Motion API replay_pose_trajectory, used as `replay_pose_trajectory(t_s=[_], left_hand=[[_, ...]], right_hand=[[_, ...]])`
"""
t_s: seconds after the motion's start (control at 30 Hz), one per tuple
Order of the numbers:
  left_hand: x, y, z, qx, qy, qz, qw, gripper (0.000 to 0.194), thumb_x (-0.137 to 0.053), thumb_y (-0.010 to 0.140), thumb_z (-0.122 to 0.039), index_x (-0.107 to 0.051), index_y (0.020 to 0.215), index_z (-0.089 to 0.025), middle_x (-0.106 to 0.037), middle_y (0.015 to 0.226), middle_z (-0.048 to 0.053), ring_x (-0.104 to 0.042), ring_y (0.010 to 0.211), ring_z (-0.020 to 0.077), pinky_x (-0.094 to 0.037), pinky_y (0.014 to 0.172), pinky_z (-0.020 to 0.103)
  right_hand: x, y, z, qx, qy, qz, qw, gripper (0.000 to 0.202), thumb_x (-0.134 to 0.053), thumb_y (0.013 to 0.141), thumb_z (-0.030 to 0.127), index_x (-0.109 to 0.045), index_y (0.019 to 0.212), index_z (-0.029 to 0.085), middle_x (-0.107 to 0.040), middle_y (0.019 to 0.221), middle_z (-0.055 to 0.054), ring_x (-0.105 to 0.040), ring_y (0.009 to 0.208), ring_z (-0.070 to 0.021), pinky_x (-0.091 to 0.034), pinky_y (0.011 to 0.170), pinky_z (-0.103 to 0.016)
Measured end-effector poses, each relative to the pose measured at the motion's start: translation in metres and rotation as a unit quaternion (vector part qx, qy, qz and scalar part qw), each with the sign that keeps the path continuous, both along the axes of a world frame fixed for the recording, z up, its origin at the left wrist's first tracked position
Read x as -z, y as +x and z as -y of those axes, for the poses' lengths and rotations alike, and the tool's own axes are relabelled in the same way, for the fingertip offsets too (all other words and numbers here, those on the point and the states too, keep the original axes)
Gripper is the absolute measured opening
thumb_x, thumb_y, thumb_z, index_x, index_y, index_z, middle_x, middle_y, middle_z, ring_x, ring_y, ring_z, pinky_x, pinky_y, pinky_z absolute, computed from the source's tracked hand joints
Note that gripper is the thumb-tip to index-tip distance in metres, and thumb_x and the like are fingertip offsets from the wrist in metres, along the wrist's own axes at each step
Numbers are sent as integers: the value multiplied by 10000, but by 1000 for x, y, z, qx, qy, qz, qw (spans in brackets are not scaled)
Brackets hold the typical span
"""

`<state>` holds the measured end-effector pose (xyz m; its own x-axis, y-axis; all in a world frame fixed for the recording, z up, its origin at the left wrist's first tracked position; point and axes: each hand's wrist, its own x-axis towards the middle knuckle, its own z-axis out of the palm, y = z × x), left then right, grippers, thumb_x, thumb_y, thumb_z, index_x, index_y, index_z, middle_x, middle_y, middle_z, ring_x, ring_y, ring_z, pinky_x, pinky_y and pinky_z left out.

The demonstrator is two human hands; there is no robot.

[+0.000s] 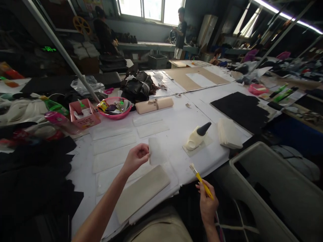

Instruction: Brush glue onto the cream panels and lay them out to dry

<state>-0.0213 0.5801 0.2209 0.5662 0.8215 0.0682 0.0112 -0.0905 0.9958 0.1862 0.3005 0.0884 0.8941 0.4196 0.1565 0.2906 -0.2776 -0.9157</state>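
My left hand [138, 156] is closed, pinching the edge of a small pale translucent sheet [155, 151] above the white-covered table. In my right hand [208, 201], near the table's front edge, is a brush with a yellow handle [207, 191] and pale bristles pointing up and left. Below the sheet lies a thick off-white rectangular stack [145, 193]. Several pale rectangular pieces [114, 144] are laid out in rows to the left. Between my hands, farther back, a cream bottle with a black nozzle [195, 137] rests on a clear flat piece.
A stack of cream pieces [229, 133] stands right of the bottle. Black material [241, 111] lies behind it. A grey bin [275, 188] is at the right. A pink basket [114, 112], a pink box [84, 116] and a beige roll [154, 105] sit farther back. Two people stand beyond.
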Motion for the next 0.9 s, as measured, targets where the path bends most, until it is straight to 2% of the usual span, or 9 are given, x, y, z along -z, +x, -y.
replay_pose_trajectory(t_s=[0.1, 0.17, 0.27, 0.4, 0.47, 0.53, 0.6, 0.7, 0.9], left_hand=[[9, 19, -22, -22, -18, 35, 999, 251, -747, 667, -335, -552, 690, -177, -630, 821, 36, -571, 726, 135, -473, 630, 233], [29, 27, -38, -48, -32, 50, 997, 266, -760, 656, -335, -557, 691, -167, -631, 791, 24, -568, 702, 123, -471, 623, 225], [75, 33, -61, -98, -73, 36, 992, 293, -778, 608, -349, -567, 669, -156, -620, 718, 2, -566, 648, 111, -485, 618, 233], [143, 33, -84, -161, -124, -50, 978, 263, -752, 539, -338, -593, 625, -147, -593, 603, -14, -550, 560, 108, -493, 575, 247], [169, 32, -91, -189, -136, -89, 969, 243, -730, 516, -329, -600, 610, -146, -591, 576, -13, -546, 541, 112, -488, 553, 247], [188, 30, -96, -217, -136, -116, 960, 221, -701, 518, -326, -598, 603, -150, -592, 568, -13, -548, 537, 115, -486, 545, 245], [201, 28, -100, -241, -122, -142, 952, 195, -666, 545, -324, -598, 613, -155, -596, 570, -13, -557, 545, 120, -490, 553, 246], [213, 27, -108, -257, -98, -187, 943, 154, -625, 585, -308, -600, 632, -164, -610, 586, -8, -579, 573, 134, -494, 579, 250], [220, 27, -121, -261, -69, -264, 926, 29, -607, 583, -210, -595, 594, -186, -611, 580, -8, -601, 631, 167, -461, 640, 265]], right_hand=[[0, 5, -3, 8, -7, -16, 1000, 375, -592, 876, 494, -652, 1094, 195, -710, 1014, -100, -723, 791, -229, -591, 701, -347], [-1, 8, -7, 8, -11, -24, 1000, 389, -594, 877, 499, -652, 1097, 183, -713, 1006, -94, -721, 782, -214, -591, 698, -327], [-1, 10, -13, -1, -19, -30, 999, 381, -596, 883, 484, -650, 1104, 179, -712, 1003, -88, -717, 777, -201, -590, 696, -310], [0, 14, -20, -19, -34, -39, 998, 355, -596, 886, 470, -647, 1094, 186, -707, 1005, -84, -715, 776, -198, -593, 696, -304], [2, 17, -23, -26, -44, -44, 998, 357, -597, 881, 477, -649, 1077, 183, -711, 987, -87, -715, 772, -205, -594, 698, -312], [4, 19, -26, -32, -53, -48, 997, 361, -596, 878, 484, -650, 1065, 181, -717, 957, -88, -715, 774, -214, -594, 701, -320], [5, 22, -29, -40, -60, -49, 996, 359, -595, 876, 485, -650, 1061, 182, -718, 929, -84, -713, 774, -217, -592, 704, -323], [6, 25, -33, -47, -70, -45, 995, 353, -595, 877, 482, -651, 1057, 183, -717, 903, -77, -708, 760, -214, -586, 706, -323], [6, 27, -43, -53, -70, -49, 995, 348, -597, 875, 480, -651, 1044, 180, -712, 909, -80, -709, 740, -207, -583, 696, -314]])
